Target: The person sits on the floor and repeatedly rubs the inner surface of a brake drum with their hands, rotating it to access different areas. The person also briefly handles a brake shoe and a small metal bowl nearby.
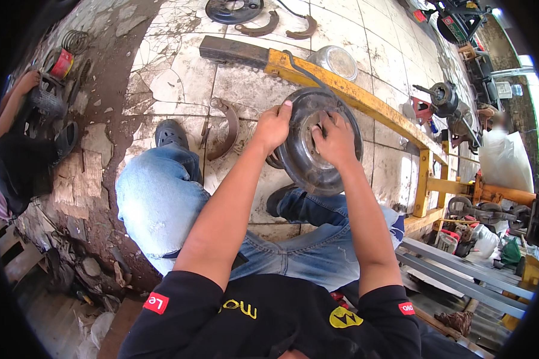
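Observation:
A round, dark metal brake backing plate [310,173] is tilted up in front of me, above the tiled floor. My left hand [272,127] grips its left rim, thumb on the face and fingers behind. At the plate's centre hole, my right hand [335,141] has its fingers curled over the edge of the opening; what its fingertips touch is hidden. A dark cable or hose [305,70] is seen just behind the plate's top. Left of the plate, a curved, rusty brake shoe [229,133] lies on the tiles near my foot.
A yellow steel beam [365,103] crosses the floor beyond the plate, with a clear jar [339,62] behind it. Two brake shoes [260,27] and another backing plate [236,11] lie farther off. Another person's arm [23,84] shows at left, near a coil spring [75,42].

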{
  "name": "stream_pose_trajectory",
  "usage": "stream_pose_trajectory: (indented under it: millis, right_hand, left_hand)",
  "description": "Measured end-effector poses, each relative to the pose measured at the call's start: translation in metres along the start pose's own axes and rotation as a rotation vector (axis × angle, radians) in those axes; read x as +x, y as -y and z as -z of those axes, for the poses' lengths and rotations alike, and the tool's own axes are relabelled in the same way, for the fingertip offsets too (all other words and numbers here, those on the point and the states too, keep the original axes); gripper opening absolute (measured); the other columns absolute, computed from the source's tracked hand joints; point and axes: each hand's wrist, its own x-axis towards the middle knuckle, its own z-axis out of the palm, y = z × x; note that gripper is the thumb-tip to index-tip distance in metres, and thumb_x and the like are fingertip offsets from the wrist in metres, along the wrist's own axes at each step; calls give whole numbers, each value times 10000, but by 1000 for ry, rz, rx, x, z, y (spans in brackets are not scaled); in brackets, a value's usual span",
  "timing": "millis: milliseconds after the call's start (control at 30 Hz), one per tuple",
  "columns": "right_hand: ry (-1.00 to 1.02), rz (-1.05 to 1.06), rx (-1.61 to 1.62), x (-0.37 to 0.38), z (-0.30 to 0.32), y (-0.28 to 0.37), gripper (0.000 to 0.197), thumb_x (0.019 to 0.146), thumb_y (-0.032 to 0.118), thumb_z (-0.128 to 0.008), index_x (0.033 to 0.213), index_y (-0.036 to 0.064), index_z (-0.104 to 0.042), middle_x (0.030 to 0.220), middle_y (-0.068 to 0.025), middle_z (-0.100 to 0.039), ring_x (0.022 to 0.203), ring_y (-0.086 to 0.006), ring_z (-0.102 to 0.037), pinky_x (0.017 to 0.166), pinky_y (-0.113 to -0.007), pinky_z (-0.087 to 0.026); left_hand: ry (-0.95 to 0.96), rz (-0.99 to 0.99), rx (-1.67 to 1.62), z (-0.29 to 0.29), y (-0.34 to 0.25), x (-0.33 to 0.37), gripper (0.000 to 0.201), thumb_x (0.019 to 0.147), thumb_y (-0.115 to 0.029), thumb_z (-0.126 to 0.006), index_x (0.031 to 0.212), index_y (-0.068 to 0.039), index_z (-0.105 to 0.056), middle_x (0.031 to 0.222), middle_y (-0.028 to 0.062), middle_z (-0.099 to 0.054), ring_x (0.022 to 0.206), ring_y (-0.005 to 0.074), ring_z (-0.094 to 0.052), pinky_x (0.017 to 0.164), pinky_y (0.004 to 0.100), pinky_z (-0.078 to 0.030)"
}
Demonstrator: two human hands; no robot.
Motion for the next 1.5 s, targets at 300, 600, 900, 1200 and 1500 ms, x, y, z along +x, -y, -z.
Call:
stream_pose_trajectory:
  millis: [300,600,900,1200,1500]
  right_hand:
    - [121,-148,-52,-1,7,25,576,971,553,-375,1423,212,-480,1373,-162,-433,1229,-364,-447,1023,-498,-341]
    - [150,-116,-103,-1,12,26,538,984,511,-361,1425,227,-482,1364,-152,-439,1214,-355,-449,1017,-494,-343]
    - [84,-108,-171,-5,3,19,533,969,539,-385,1401,251,-504,1311,-131,-479,1185,-339,-478,968,-498,-367]
    - [79,-55,-122,-11,7,17,507,958,546,-415,1367,276,-543,1305,-145,-487,1177,-345,-485,970,-509,-372]
    - [71,-73,-134,-11,8,19,552,943,574,-424,1369,242,-542,1313,-161,-484,1197,-353,-482,972,-516,-379]
  left_hand:
    - [-14,-18,75,2,2,1,614,998,-472,-443,1242,78,-569,1148,245,-645,1072,304,-620,929,361,-459]
    - [-72,-47,8,-3,8,4,586,995,-447,-442,1155,92,-606,1082,281,-652,1041,370,-627,908,396,-466]
    - [-40,-25,32,0,3,-3,605,999,-452,-445,1230,93,-569,1130,254,-647,1057,315,-625,920,369,-463]
    - [-61,-63,62,-4,13,2,603,995,-459,-449,1205,89,-589,1117,252,-652,1031,319,-634,909,367,-467]
    - [-94,-49,42,-4,6,-4,584,994,-446,-447,1172,87,-604,1085,266,-657,1026,352,-633,898,387,-469]
